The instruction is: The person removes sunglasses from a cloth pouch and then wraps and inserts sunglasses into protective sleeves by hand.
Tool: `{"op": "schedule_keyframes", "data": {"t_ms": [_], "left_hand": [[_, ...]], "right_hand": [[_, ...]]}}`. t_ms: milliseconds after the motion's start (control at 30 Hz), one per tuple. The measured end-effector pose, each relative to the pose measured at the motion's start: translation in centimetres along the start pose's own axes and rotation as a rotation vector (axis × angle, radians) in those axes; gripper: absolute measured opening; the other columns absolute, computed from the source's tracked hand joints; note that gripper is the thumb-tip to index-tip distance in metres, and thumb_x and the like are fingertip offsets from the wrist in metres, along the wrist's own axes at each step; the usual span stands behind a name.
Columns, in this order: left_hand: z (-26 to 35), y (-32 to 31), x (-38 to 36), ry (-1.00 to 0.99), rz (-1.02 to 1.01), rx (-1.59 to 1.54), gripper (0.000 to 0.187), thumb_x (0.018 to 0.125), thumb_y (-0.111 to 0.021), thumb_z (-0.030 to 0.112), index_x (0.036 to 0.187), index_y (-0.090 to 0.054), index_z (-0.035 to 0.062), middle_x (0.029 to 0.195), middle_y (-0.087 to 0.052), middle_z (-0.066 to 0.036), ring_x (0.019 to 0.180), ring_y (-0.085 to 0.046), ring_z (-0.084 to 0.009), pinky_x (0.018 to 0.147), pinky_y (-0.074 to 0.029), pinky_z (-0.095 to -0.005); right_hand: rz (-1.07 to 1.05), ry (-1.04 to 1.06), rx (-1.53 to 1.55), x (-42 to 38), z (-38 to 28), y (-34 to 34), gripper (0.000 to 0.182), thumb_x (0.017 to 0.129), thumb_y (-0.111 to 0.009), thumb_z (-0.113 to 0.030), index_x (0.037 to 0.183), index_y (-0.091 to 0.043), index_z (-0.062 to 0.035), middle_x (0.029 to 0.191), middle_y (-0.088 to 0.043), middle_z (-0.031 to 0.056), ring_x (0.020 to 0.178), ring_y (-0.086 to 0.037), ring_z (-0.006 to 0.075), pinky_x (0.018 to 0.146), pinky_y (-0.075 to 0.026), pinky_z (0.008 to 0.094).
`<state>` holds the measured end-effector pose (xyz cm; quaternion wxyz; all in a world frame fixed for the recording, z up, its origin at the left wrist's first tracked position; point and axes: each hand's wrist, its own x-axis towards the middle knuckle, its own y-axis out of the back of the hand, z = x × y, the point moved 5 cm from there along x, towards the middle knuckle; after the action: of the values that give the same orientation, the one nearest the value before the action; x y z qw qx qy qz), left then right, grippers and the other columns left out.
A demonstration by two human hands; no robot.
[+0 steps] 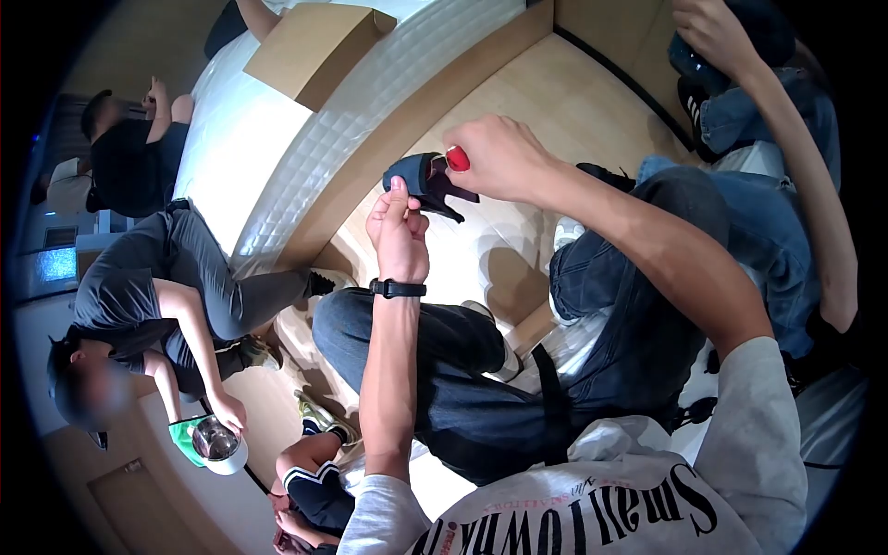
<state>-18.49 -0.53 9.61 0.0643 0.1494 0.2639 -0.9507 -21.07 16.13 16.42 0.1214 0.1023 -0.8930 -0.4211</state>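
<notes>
My left hand (400, 231), with a black band at the wrist, pinches a dark blue, rounded object (407, 176) between thumb and fingers. Black and dark purple flaps stick out of its right side. In my right hand (495, 157), closed in a fist, is a thing with a smooth red rounded end (457, 159); the rest of it is hidden by the fingers, so I cannot tell its kind. The red end is right at the open side of the dark blue object. Both hands are raised over my lap, above the wooden floor.
A cardboard box (314, 51) rests on the white mattress (250, 120) ahead. On the left a seated person (120, 305) holds a shiny metal bowl-like thing (216, 440). Another person's arm (795, 157) reaches up at right. My knees (361, 333) frame the floor space.
</notes>
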Motion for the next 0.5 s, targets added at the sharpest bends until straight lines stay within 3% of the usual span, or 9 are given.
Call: {"op": "schedule_keyframes", "data": {"t_ms": [267,367,433,500], "left_hand": [[0.4,-0.2,-0.1,-0.059,0.067,0.084,0.019,0.088,-0.060,0.020,0.074,-0.054,0.0084,0.061,-0.055,0.000,0.045,-0.039,-0.0025,0.042,-0.029,-0.0132],[0.6,-0.8,-0.3,-0.120,-0.023,0.115,0.019,0.088,-0.061,0.021,0.076,-0.055,0.0073,0.060,-0.056,-0.001,0.046,-0.041,-0.0033,0.044,-0.031,-0.0152],[1.4,-2.0,-1.3,-0.212,-0.146,0.169,0.019,0.088,-0.062,0.021,0.077,-0.055,0.0068,0.060,-0.057,-0.001,0.047,-0.044,-0.0040,0.046,-0.034,-0.0166],[1.9,-2.7,-2.1,-0.237,-0.307,0.156,0.017,0.087,-0.061,0.016,0.076,-0.053,0.0069,0.059,-0.056,-0.001,0.048,-0.048,-0.0050,0.046,-0.036,-0.0169]], "right_hand": [[-0.082,-0.004,-0.093,-0.1,0.1,-0.6,0.020,0.070,-0.066,-0.022,0.074,-0.061,-0.0028,0.069,-0.062,0.0170,0.070,-0.062,0.0347,0.063,-0.050,0.0426],[-0.138,-0.039,-0.110,-0.3,0.8,-1.9,0.020,0.070,-0.068,-0.021,0.075,-0.062,-0.0023,0.071,-0.063,0.0175,0.071,-0.062,0.0350,0.065,-0.050,0.0421],[-0.434,-0.145,-0.085,-0.8,2.0,-4.5,0.023,0.067,-0.069,-0.021,0.079,-0.067,-0.0015,0.083,-0.064,0.0223,0.080,-0.064,0.0349,0.070,-0.052,0.0403],[-0.433,-0.157,-0.048,-0.9,2.9,-5.8,0.024,0.067,-0.068,-0.021,0.081,-0.067,-0.0011,0.084,-0.064,0.0225,0.081,-0.063,0.0353,0.072,-0.051,0.0404]]}}
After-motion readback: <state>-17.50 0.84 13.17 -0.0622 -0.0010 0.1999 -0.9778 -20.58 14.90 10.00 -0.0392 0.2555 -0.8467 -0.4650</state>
